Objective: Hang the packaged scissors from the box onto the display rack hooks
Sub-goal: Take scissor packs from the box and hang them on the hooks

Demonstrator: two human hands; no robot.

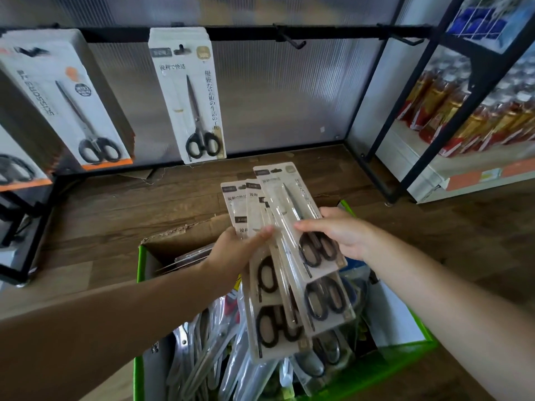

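Green-rimmed box (140, 270) below, the left hand (237, 253) grips a fan of packaged scissors (275, 328) while the right hand (341, 235) pinches the top pack (285, 192), probably separating it for the empty hook (291, 40), with open room up there short of the rack post (375, 105).

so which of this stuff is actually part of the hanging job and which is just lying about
Job: scissor packs, gripped by left hand and right hand; green box; empty hook; matching hung pack.
Just there: orange-trimmed packs at left; red and gold packets shelved at right.
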